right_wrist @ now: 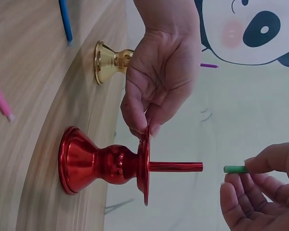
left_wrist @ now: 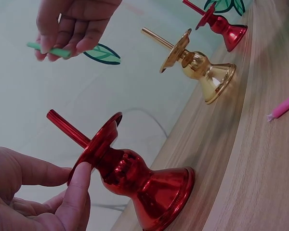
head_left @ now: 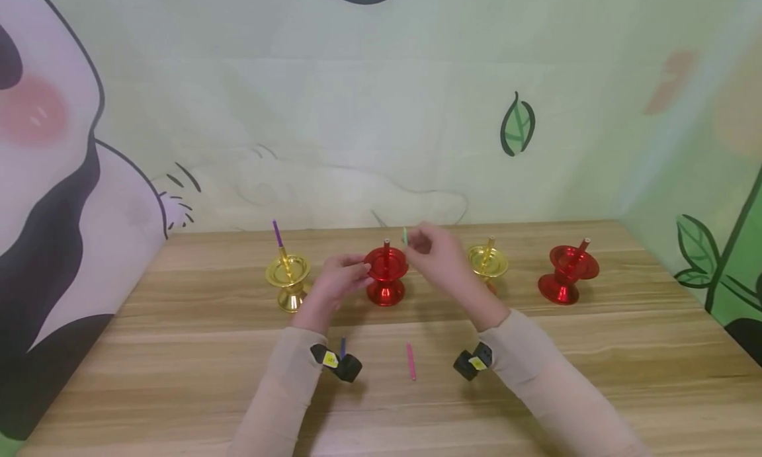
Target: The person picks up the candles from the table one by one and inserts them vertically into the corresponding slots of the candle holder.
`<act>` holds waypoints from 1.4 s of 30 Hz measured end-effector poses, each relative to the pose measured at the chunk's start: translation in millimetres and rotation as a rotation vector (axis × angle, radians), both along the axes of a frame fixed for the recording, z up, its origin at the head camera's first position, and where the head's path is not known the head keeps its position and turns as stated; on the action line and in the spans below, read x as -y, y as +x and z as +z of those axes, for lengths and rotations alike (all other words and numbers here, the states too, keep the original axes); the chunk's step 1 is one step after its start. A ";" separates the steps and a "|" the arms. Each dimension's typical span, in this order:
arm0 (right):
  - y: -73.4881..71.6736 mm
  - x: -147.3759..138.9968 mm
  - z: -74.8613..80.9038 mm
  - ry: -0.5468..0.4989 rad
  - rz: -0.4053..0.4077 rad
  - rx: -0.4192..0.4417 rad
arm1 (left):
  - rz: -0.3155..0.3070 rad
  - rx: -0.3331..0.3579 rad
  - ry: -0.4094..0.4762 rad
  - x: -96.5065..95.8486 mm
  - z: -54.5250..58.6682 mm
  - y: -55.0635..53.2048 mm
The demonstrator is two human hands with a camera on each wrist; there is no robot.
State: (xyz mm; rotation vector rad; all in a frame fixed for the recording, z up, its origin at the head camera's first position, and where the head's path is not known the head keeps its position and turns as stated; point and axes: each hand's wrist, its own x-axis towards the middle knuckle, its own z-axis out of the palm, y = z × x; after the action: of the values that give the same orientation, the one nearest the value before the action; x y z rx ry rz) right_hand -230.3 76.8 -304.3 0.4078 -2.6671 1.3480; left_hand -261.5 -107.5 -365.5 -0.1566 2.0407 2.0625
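A shiny red candle holder [head_left: 385, 291] with a dish and a thin upright tube stands on the wooden table. My left hand [head_left: 340, 282] pinches the rim of its dish between thumb and fingers, as the left wrist view shows. Above and to the right of the tube, my right hand [head_left: 437, 255] pinches a thin green candle [right_wrist: 236, 169]. In the right wrist view the candle's end points toward the tube top [right_wrist: 200, 166], with a small gap between them.
A gold holder [head_left: 292, 298] with a purple candle [head_left: 277, 233] stands left. To the right are another gold holder [head_left: 488, 262] and a red one [head_left: 559, 288]. A pink candle [head_left: 411, 362] and a blue candle [head_left: 342, 346] lie nearer on the table.
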 end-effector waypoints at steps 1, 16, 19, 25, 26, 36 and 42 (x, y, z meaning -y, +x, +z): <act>-1.2 1.4 0.4 -0.006 0.004 -0.008 | 0.001 0.002 0.000 -0.2 0.3 0.3; -24.6 16.3 -5.1 -0.128 0.017 -0.088 | -0.012 -0.004 -0.011 0.6 -1.0 0.8; -28.0 18.1 -6.7 -0.155 0.008 -0.097 | -0.016 -0.005 -0.015 0.7 -1.4 0.4; -34.2 19.9 -13.5 -0.192 -0.005 -0.102 | -0.016 -0.003 -0.019 -0.7 -1.0 0.4; -35.0 19.7 -14.7 -0.197 -0.005 -0.102 | -0.014 -0.002 -0.016 -1.1 -0.8 0.6; -38.5 20.4 -18.2 -0.171 0.036 -0.134 | -0.007 -0.003 0.006 -1.5 1.9 2.2; -38.1 23.2 -14.2 -0.097 0.043 -0.159 | -0.005 -0.002 0.018 0.8 1.5 1.8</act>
State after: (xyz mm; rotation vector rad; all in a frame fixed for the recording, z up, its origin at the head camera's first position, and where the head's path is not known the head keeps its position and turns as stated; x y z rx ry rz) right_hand -268.4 53.5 -318.4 0.5392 -2.4672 1.3880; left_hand -259.7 -108.3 -364.0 -0.1468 2.0212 2.0778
